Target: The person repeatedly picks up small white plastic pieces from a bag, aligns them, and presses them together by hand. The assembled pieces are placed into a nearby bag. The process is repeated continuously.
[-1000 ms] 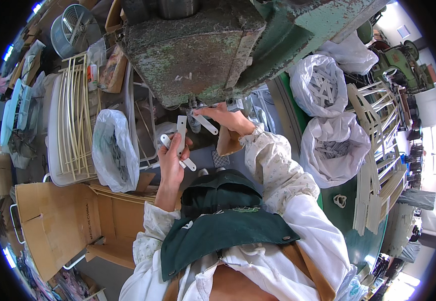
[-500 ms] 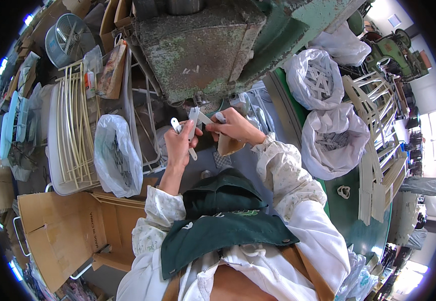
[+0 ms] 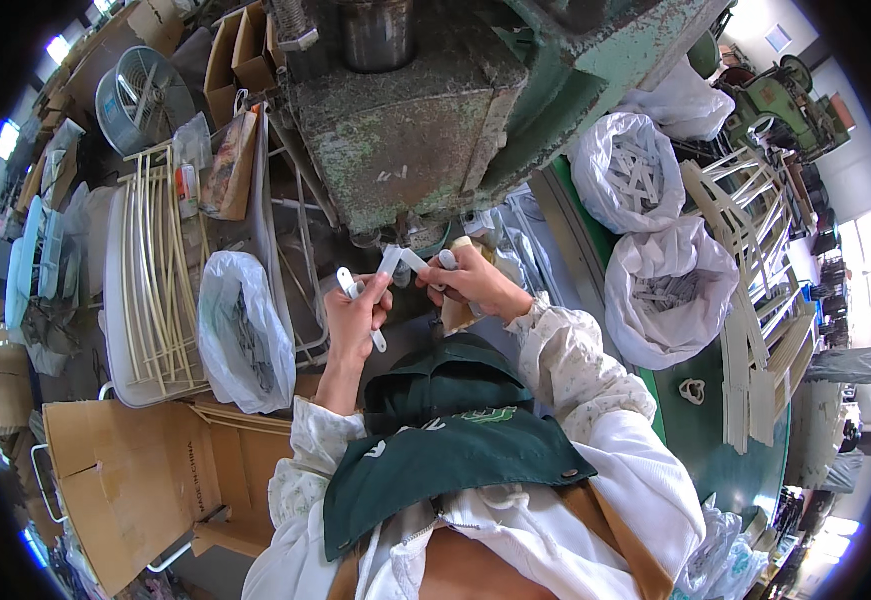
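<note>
My left hand (image 3: 353, 318) is closed around white flat strips. One long strip with rounded, holed ends (image 3: 344, 277) lies across the fingers, and another white strip (image 3: 390, 260) is pinched between thumb and forefinger. To its right, my right hand (image 3: 480, 283) is closed on more white strips; one white strip (image 3: 412, 261) points toward the left hand's strip, their upper ends close together. A rounded white end (image 3: 447, 260) shows above the right fingers. Whether the facing strips touch I cannot tell. Both hands are just below the worn green machine (image 3: 395, 160).
At left, an open plastic bag (image 3: 245, 330) holds grey-white pieces beside a tray of pale rods (image 3: 150, 290). An open cardboard box (image 3: 120, 470) stands lower left. Bags of white strips (image 3: 635, 170) (image 3: 670, 290) and stacked pale frames (image 3: 755, 350) lie along the green table (image 3: 705, 440) at right.
The view has shifted slightly, with the surroundings lower in the picture. My left fingers have curled further around their strips, and the upper ends of the two facing strips remain close together.
</note>
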`<control>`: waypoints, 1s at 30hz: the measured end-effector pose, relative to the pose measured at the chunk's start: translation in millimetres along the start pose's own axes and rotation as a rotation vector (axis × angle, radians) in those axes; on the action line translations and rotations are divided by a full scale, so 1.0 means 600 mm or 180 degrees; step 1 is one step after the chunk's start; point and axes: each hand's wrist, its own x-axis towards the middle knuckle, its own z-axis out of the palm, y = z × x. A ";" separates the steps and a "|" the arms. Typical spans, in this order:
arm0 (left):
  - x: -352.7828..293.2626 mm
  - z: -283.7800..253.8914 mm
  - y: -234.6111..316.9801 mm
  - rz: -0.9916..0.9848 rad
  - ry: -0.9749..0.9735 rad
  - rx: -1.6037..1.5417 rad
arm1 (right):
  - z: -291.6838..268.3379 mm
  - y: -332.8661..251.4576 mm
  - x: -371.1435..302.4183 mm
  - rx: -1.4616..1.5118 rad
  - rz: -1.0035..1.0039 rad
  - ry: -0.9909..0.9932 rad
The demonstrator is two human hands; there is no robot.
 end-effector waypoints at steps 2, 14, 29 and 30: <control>0.002 -0.002 0.003 -0.0062 -0.0045 -0.0038 | -0.001 0.006 0.004 0.0129 0.0063 0.0011; -0.060 -0.068 -0.052 -0.1092 -0.1306 -0.1426 | -0.233 -0.013 -0.090 0.0689 -0.0834 0.2334; -0.047 -0.032 -0.050 -0.1021 -0.0915 -0.1718 | 0.035 -0.007 0.017 0.0645 -0.0815 0.0603; -0.045 -0.028 -0.047 -0.0935 -0.0938 -0.1689 | 0.040 -0.012 0.019 0.0768 -0.0834 0.0650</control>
